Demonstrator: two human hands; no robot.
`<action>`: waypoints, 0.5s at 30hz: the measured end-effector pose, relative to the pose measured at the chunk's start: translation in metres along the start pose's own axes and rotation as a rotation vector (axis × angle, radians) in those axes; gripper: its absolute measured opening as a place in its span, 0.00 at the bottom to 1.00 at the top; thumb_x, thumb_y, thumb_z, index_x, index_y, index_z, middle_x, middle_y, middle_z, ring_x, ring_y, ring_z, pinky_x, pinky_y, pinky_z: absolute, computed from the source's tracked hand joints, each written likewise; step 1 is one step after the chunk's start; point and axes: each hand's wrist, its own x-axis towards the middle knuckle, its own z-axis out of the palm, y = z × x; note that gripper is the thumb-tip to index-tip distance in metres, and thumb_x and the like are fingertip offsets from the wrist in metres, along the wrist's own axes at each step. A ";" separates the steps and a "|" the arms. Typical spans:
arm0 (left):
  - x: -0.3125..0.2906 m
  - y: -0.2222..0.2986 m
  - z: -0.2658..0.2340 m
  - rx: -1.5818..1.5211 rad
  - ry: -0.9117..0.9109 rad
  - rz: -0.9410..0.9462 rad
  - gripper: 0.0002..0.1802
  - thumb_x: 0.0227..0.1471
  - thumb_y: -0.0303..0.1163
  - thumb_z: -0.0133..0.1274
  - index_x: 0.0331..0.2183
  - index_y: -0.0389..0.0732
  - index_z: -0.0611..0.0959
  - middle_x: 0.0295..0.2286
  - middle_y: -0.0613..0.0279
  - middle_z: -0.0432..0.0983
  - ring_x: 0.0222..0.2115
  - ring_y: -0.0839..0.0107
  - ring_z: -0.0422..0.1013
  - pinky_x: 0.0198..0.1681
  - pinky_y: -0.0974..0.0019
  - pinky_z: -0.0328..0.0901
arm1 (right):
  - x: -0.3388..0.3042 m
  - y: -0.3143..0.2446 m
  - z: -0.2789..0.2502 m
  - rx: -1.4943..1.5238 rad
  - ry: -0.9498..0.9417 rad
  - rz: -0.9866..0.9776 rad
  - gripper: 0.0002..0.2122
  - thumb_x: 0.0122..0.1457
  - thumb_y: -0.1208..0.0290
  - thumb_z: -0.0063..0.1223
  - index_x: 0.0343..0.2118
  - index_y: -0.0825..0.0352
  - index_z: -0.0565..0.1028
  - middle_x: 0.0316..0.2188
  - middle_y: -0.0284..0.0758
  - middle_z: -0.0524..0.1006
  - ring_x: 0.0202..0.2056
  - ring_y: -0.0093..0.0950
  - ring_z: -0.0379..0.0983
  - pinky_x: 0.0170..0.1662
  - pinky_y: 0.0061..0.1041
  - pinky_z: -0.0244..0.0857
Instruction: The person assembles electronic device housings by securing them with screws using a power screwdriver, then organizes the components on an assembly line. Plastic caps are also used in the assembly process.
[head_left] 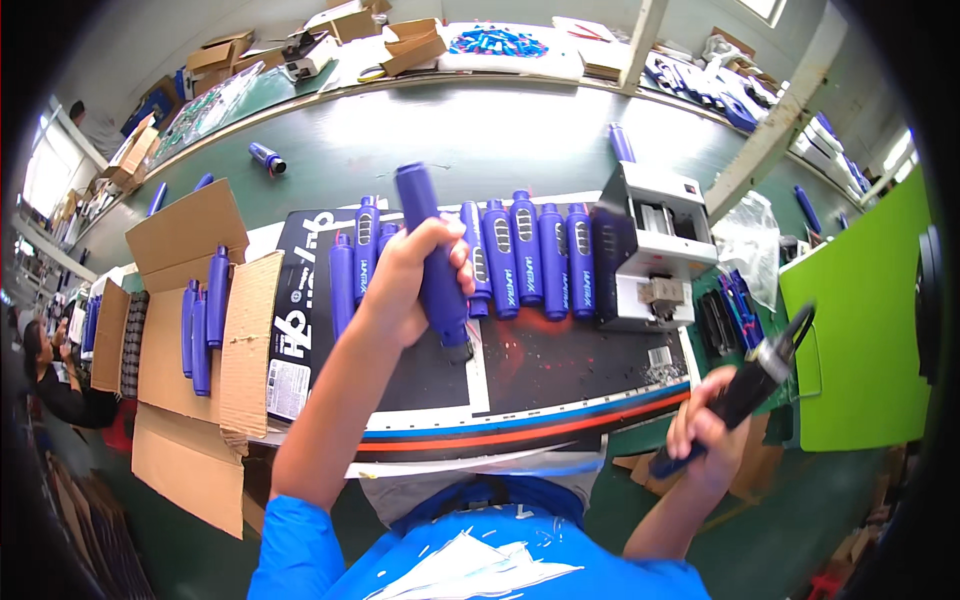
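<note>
Head view, left hand (pixel 406 275) holding one tube (pixel 443 298), right (pixel 714 430) perhaps one screwdriver (pixel 750 386)

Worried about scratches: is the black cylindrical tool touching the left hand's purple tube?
Apart: the head view shows a wide gap between the black cylindrical tool and that purple tube.

Tubes (pixel 525 250) lie between the carton (pixel 165 345), left, and machine (pixel 655 250), right

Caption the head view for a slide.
Left hand holding a purple tube, right hand a black tool, at a green bench.
</note>
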 end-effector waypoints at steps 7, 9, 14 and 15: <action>0.140 0.068 -0.061 0.296 0.141 -0.217 0.14 0.47 0.29 0.53 0.36 0.33 0.70 0.29 0.54 0.72 0.27 0.62 0.73 0.36 0.60 0.73 | -0.055 0.051 -0.030 0.070 0.070 0.305 0.16 0.47 0.82 0.57 0.39 0.73 0.67 0.17 0.37 0.69 0.14 0.27 0.69 0.19 0.27 0.68; 0.188 0.082 -0.102 0.355 0.190 -0.193 0.16 0.47 0.27 0.53 0.38 0.32 0.70 0.30 0.52 0.73 0.27 0.62 0.75 0.33 0.59 0.74 | -0.056 0.051 -0.028 0.122 0.087 0.321 0.16 0.47 0.82 0.57 0.39 0.74 0.67 0.17 0.38 0.69 0.14 0.27 0.69 0.19 0.27 0.68; 0.234 0.098 -0.171 1.156 0.691 0.016 0.24 0.45 0.26 0.59 0.45 0.31 0.74 0.37 0.50 0.75 0.33 0.61 0.76 0.33 0.55 0.72 | -0.049 0.050 -0.028 0.182 0.135 0.305 0.16 0.48 0.83 0.56 0.40 0.73 0.65 0.16 0.39 0.69 0.14 0.27 0.69 0.19 0.28 0.68; 0.229 0.091 -0.165 1.380 0.720 0.099 0.27 0.44 0.26 0.61 0.47 0.31 0.74 0.40 0.50 0.75 0.36 0.59 0.76 0.37 0.54 0.71 | -0.049 0.050 -0.030 0.177 0.146 0.301 0.16 0.48 0.83 0.56 0.40 0.73 0.65 0.16 0.39 0.69 0.14 0.27 0.69 0.19 0.28 0.68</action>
